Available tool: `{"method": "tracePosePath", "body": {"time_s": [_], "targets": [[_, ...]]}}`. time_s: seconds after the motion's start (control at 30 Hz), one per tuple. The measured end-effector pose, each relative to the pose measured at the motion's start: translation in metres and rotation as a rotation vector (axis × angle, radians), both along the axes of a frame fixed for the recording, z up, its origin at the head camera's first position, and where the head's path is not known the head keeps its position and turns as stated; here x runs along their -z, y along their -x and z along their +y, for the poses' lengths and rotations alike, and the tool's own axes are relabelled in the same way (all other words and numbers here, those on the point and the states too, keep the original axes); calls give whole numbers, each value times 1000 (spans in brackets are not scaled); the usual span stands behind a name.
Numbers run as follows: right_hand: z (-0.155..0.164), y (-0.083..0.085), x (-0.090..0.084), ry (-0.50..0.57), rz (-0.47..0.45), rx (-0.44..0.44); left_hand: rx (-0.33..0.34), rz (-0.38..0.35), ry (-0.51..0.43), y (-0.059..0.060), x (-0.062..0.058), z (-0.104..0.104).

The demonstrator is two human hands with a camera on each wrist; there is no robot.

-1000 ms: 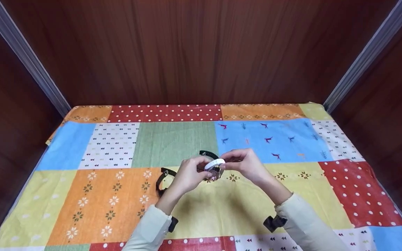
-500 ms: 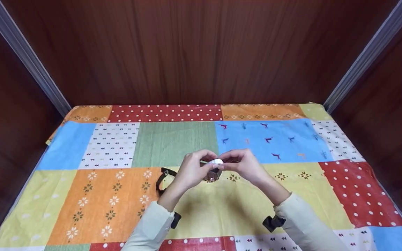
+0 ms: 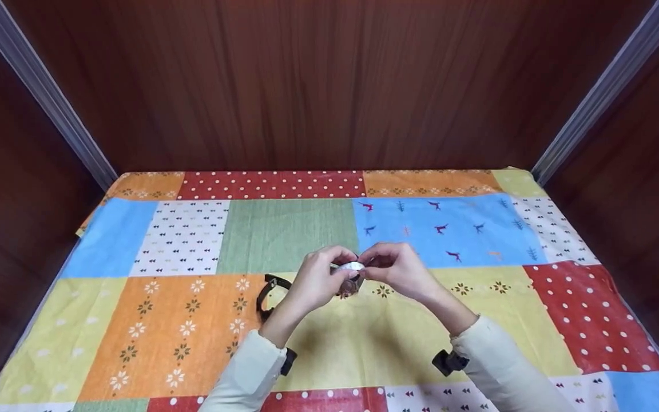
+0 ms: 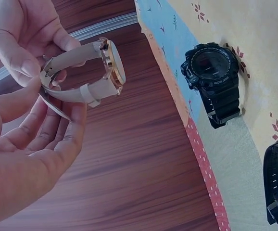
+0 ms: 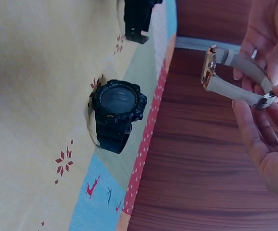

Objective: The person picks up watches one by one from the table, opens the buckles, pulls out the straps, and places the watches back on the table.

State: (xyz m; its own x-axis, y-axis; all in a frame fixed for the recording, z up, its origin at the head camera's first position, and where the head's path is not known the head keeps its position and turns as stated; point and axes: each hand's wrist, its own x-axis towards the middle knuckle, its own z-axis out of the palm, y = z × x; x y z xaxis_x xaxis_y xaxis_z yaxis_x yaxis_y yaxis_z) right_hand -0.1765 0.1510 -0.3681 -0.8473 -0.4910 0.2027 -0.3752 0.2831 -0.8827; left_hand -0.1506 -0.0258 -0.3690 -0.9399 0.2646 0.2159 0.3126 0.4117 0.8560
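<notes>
A wristwatch with a pale strap and a rose-gold case is held up above the cloth, its strap closed into a loop. My left hand pinches the strap by its metal buckle. From the other side my right hand also pinches the strap's buckle end, fingertips close to the left hand's. The case hangs away from both hands, as the left wrist view shows. Beyond it a black digital watch stands on the cloth, mostly hidden behind the hands in the head view.
Another black watch lies beside my left forearm; part of it shows at the top of the right wrist view. A patchwork cloth covers the table. Dark wooden panels rise behind and at both sides.
My left hand has risen slightly and come closer to the right. The pale strap has turned and shows less between the fingers, and the hands now mostly cover the black watch behind.
</notes>
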Motion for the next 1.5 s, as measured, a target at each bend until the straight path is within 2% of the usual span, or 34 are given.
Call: {"method": "tracePosePath", "body": {"time_s": [0.3,0.53,0.8,1.07,1.13,1.3,1.5], "targets": [[-2,0,1,-23,54,25,-35,51,57,-1,1,0],[-4,0,0,-6,48,54,-38,59,73,1,0,0],[-3,2,0,14,31,39,-41,37,54,2,0,-2],[-5,-1,-4,-82,117,27,-66,153,159,1,2,2],[-3,2,1,-99,148,25,-69,164,171,1,2,3],[-2,1,-1,-89,157,21,-74,154,158,0,4,4],[-1,2,-4,-61,102,25,-75,111,97,0,4,3]]}}
